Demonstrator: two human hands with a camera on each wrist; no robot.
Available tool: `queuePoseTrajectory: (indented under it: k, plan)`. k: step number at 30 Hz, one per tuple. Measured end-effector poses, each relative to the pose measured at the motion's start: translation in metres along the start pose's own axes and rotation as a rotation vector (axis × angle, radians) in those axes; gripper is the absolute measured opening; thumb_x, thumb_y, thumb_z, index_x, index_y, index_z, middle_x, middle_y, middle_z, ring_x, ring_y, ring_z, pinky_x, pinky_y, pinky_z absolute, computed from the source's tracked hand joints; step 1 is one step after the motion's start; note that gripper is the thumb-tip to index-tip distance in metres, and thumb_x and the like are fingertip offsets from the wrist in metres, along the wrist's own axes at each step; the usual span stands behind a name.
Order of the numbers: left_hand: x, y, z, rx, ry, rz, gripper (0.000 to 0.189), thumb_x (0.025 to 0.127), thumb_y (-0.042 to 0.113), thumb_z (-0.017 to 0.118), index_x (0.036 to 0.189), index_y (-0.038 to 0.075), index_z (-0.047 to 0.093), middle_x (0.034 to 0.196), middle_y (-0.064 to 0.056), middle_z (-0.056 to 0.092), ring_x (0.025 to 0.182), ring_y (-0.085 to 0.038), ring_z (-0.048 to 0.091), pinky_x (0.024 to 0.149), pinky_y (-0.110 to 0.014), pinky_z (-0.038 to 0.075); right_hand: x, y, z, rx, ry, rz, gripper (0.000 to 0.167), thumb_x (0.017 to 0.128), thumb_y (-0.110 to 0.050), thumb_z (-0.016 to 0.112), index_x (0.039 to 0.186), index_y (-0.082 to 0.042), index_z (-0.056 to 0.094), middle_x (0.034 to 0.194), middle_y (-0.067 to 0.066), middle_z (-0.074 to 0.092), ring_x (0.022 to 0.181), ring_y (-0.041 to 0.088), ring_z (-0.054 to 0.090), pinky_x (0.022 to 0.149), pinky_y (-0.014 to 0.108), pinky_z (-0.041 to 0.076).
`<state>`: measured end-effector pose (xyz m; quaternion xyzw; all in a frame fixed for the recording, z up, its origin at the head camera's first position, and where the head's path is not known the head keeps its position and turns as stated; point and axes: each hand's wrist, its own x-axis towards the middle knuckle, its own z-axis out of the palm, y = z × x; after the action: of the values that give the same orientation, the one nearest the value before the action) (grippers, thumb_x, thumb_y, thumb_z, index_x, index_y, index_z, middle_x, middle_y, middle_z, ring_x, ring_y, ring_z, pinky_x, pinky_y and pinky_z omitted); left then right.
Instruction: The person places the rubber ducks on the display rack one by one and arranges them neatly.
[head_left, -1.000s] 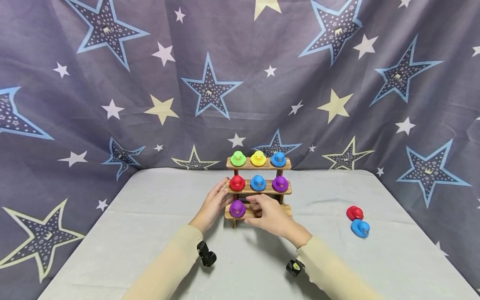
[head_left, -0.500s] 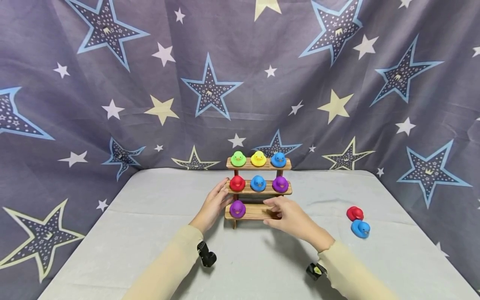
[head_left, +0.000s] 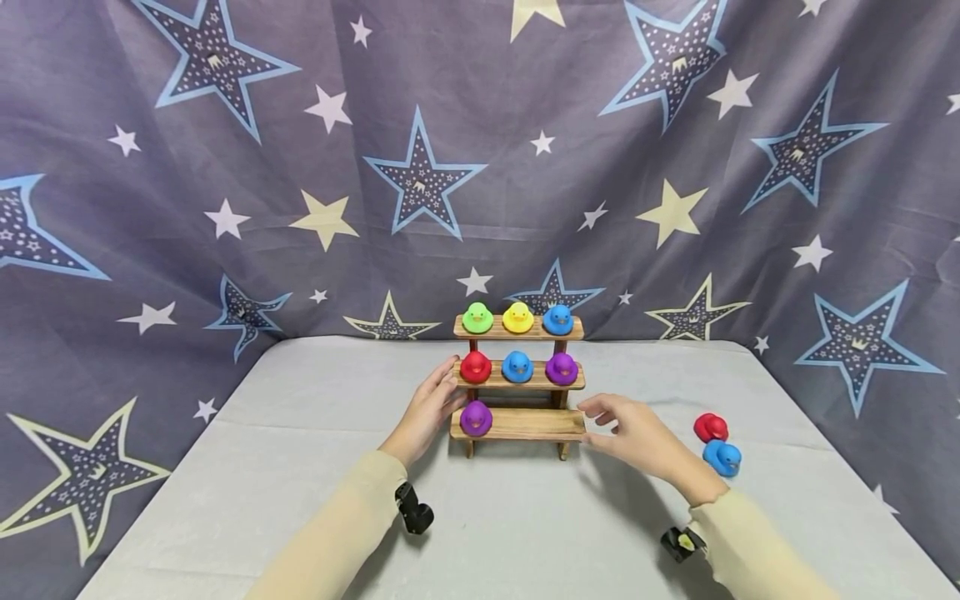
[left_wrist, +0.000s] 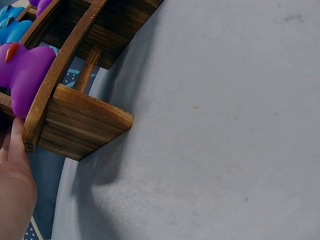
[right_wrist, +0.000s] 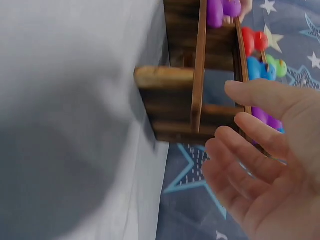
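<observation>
A three-tier wooden shelf (head_left: 536,423) stands on the table with rubber ducks on it. Green, yellow (head_left: 517,317) and blue ducks line the top tier; red, blue (head_left: 517,367) and purple ducks fill the middle. On the bottom tier, one purple duck (head_left: 476,419) sits at the left end. My left hand (head_left: 423,415) rests its extended fingers against the shelf's left side, as the left wrist view also shows beside the purple duck (left_wrist: 27,75). Off the bottom tier's right end, my right hand (head_left: 633,437) holds nothing, its fingers loosely bent and spread in the right wrist view.
To the right on the pale tablecloth (head_left: 300,392) lie a red duck (head_left: 711,427) and a blue duck (head_left: 722,457), side by side. A star-patterned curtain (head_left: 420,267) hangs behind the table and along its sides.
My right hand has moved rightward from the middle of the bottom tier to just past its right end, uncovering the bare board. The left hand and the ducks have stayed put.
</observation>
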<state>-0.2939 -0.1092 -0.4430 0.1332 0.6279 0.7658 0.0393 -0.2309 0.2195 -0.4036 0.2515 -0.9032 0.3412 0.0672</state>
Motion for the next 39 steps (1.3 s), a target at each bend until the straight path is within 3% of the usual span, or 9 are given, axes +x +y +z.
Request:
queuePoseTrajectory:
  k: [6, 23, 32, 39]
  plan:
    - [0.0, 0.0, 0.001, -0.005, 0.0, 0.003, 0.055, 0.107, 0.011, 0.039, 0.158, 0.0, 0.022, 0.16, -0.024, 0.022, 0.142, -0.04, 0.034, 0.116, -0.045, 0.037, -0.013, 0.013, -0.019, -0.057, 0.01, 0.05, 0.034, 0.088, -0.018, 0.078, 0.118, -0.007, 0.068, 0.107, 0.009, 0.07, 0.097, 0.028, 0.067, 0.081, 0.046, 0.06]
    - [0.001, -0.001, 0.0, 0.006, -0.002, 0.002, 0.055, 0.107, 0.012, 0.04, 0.158, 0.001, 0.022, 0.161, -0.023, 0.022, 0.142, -0.039, 0.035, 0.115, -0.043, 0.038, -0.062, 0.057, -0.068, -0.151, 0.084, 0.151, 0.036, 0.088, -0.022, 0.079, 0.118, -0.005, 0.069, 0.105, 0.009, 0.073, 0.097, 0.033, 0.067, 0.081, 0.047, 0.058]
    - [0.0, -0.001, 0.0, 0.004, -0.008, 0.005, 0.055, 0.107, 0.012, 0.039, 0.158, 0.0, 0.021, 0.161, -0.024, 0.022, 0.142, -0.041, 0.035, 0.116, -0.045, 0.037, -0.084, 0.074, -0.082, -0.191, 0.085, 0.218, 0.036, 0.085, -0.021, 0.081, 0.114, -0.005, 0.071, 0.104, 0.009, 0.072, 0.096, 0.028, 0.066, 0.077, 0.04, 0.058]
    - [-0.001, 0.0, 0.001, 0.001, -0.002, 0.005, 0.055, 0.107, 0.011, 0.039, 0.158, 0.0, 0.021, 0.161, -0.023, 0.022, 0.142, -0.04, 0.034, 0.116, -0.045, 0.037, -0.095, 0.086, -0.087, -0.201, 0.042, 0.284, 0.043, 0.085, -0.025, 0.081, 0.118, -0.001, 0.069, 0.112, 0.019, 0.069, 0.102, 0.039, 0.063, 0.079, 0.049, 0.056]
